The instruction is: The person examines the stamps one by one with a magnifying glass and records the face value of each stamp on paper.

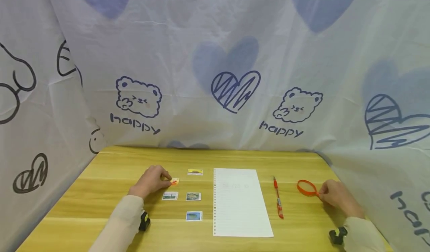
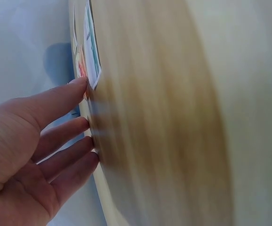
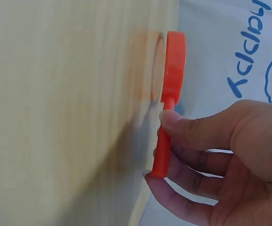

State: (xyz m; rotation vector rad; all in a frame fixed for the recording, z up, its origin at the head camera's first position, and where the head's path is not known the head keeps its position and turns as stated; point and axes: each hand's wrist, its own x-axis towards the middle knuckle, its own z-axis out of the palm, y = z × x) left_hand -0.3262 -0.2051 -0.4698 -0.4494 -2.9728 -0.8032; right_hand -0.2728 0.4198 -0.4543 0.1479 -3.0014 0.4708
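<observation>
At the left, my left hand (image 1: 152, 181) has its thumb and index fingertips together at the left edge of a small yellow and red stamp (image 1: 174, 182). In the left wrist view the thumb tip covers part of this stamp (image 2: 82, 66), and the other fingers touch the table. A grey-green stamp (image 1: 170, 195) lies just in front of that hand. On the right side, my right hand (image 1: 339, 196) grips the handle of an orange-red magnifying glass (image 1: 307, 188). In the right wrist view its round rim (image 3: 175, 66) stands a little off the table, over its shadow.
More stamps lie in a column: a yellow one (image 1: 195, 172), a green one (image 1: 193, 196) and a blue one (image 1: 194, 215). A sheet of lined paper (image 1: 240, 207) and a red pen (image 1: 278, 198) are on the wooden table (image 1: 117, 162). Printed cloth (image 1: 188, 132) hangs behind.
</observation>
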